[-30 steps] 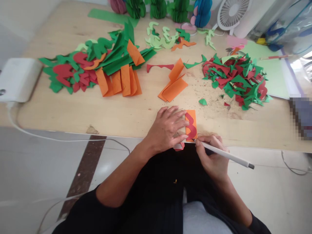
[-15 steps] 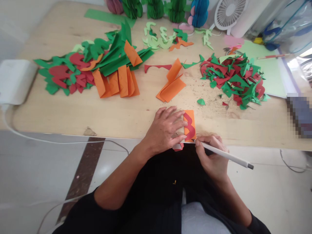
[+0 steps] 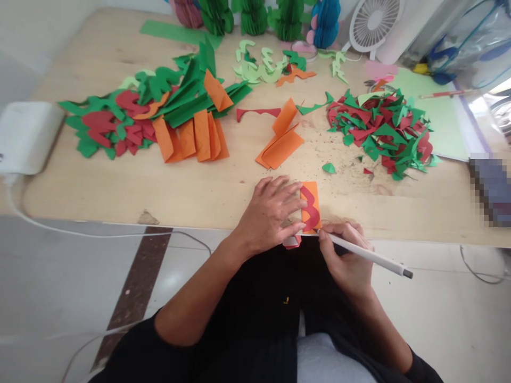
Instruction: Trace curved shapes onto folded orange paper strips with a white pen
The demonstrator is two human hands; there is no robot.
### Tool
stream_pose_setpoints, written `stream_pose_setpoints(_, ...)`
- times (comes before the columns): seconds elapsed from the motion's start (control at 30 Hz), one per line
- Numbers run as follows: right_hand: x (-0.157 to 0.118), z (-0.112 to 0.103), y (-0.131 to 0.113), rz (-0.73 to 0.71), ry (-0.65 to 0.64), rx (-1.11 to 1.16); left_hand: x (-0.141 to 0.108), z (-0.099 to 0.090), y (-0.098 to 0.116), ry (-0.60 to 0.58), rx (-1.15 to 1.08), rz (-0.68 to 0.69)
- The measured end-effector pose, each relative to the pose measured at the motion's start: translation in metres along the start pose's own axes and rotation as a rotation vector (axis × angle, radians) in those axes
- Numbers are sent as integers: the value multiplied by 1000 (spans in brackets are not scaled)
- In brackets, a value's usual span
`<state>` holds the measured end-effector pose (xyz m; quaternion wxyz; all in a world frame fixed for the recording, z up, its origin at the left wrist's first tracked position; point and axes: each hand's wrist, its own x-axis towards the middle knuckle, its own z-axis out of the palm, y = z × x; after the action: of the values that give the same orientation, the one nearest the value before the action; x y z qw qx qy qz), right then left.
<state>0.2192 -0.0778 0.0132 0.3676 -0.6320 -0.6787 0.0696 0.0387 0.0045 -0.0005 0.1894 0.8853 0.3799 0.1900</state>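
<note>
At the table's front edge lies an orange paper piece (image 3: 316, 194) with a red wavy paper shape (image 3: 311, 211) on top of it. My left hand (image 3: 273, 213) rests flat with fingers spread, its fingertips pressing on the left side of the red shape. A white pen (image 3: 369, 254) is pinched in my right hand (image 3: 349, 255), its tip at the lower edge of the red shape, on the orange paper. Below my left fingers, a small red and white item (image 3: 292, 241) sticks out at the table edge, partly hidden.
Folded orange papers (image 3: 281, 146) lie just beyond my hands. Green and red cut shapes (image 3: 99, 125) are heaped left; a pile of scraps (image 3: 385, 130) is at right. A white fan (image 3: 375, 21) and honeycomb paper figures (image 3: 253, 16) stand behind. A white adapter (image 3: 30, 135) sits far left.
The pen's tip has shifted slightly left along the lower edge of the red shape. My left hand stays in place, and the view has tilted a little.
</note>
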Motion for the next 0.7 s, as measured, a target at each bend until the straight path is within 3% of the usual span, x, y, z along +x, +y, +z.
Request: stream_pose_setpoints(0.7, 0, 0, 3, 31, 27, -18, 0, 0, 0, -1, -4, -7)
